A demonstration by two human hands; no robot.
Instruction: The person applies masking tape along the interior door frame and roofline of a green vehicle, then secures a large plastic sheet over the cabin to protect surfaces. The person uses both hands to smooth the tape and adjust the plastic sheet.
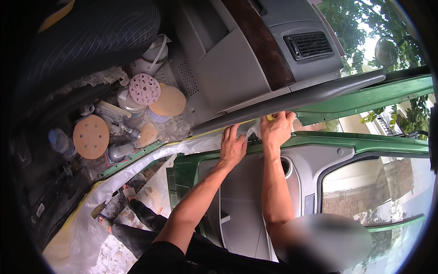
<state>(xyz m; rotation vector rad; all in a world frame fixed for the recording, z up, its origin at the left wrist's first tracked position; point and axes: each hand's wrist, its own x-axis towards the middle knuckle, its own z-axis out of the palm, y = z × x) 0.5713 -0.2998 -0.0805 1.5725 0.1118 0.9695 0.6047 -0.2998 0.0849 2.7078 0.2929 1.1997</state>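
Note:
My right hand (276, 131) is closed round a small yellow tape roll (271, 117), at the edge of the cab's door opening. To its left, my left hand (233, 147) lies with its fingers stretched out, the fingertips touching the edge along the yellow tape strip (207, 132). Translucent plastic film (182, 147) hangs from this strip and runs down the sill to the lower left. Part of the roll is hidden by my right fingers.
An open green door (365, 145) with grey lining stands beyond my forearms. Sanding discs (91, 136), a white bucket (155, 51) and several tools lie on the cab floor. A grey dashboard (237, 59) with an air vent (309, 45) rises above my hands.

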